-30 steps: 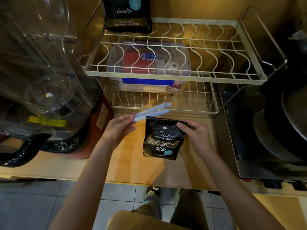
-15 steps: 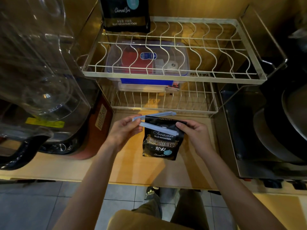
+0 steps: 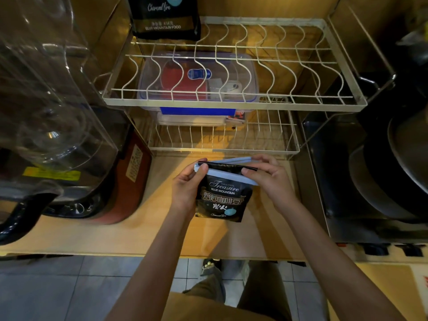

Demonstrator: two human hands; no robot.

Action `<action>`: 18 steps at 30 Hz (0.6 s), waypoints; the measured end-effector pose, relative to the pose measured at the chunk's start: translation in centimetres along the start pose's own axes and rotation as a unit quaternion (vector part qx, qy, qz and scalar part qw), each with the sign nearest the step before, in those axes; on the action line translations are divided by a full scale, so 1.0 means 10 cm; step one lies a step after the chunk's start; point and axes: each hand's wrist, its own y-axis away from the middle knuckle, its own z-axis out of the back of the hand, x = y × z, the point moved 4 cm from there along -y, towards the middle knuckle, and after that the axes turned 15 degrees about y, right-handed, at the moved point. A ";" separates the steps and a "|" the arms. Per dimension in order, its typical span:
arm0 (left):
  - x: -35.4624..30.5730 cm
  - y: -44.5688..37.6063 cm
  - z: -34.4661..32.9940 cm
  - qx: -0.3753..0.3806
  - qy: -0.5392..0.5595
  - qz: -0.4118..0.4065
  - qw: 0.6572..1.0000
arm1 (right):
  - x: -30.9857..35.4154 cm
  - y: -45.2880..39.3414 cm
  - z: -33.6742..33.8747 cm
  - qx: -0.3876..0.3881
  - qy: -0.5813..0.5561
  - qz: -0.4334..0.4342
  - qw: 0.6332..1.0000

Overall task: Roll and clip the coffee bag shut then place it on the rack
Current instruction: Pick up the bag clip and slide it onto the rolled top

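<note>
The left hand (image 3: 188, 185) grips the left end of the pale blue clip (image 3: 228, 174), thumb on its hinge end and fingers closed behind the coffee bag (image 3: 223, 198). The right hand (image 3: 269, 179) pinches the right end of the clip between thumb and fingers. The bag is held upright above the wooden counter (image 3: 129, 230), in front of the lower tier of the wire rack (image 3: 234, 101), with its rolled top edge lying between the two clip arms.

Clip condition: the front arm crosses the bag just below the roll; the rear arm shows above the roll and diverges from the front arm toward the right. The clip therefore appears not yet latched, though the latch end is covered by the right fingers and this cannot be confirmed.

Failure risks:
- If the roll slips upward before the arms meet, the clip would close on too little foil, or none.
- Uneven pressure at one end could let the fold relax and unroll.
- A loosened left-hand grip could drop the bag onto the counter.

Obscured items: the back of the bag, the number of folds in the roll, and the clip latch. A second dark bag (image 3: 165, 18) on the upper tier is cut off by the frame edge.
</note>
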 end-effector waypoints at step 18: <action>0.01 0.01 0.09 0.053 -0.024 0.013 0.998 | -0.05 0.12 0.06 0.088 -0.101 -0.017 0.991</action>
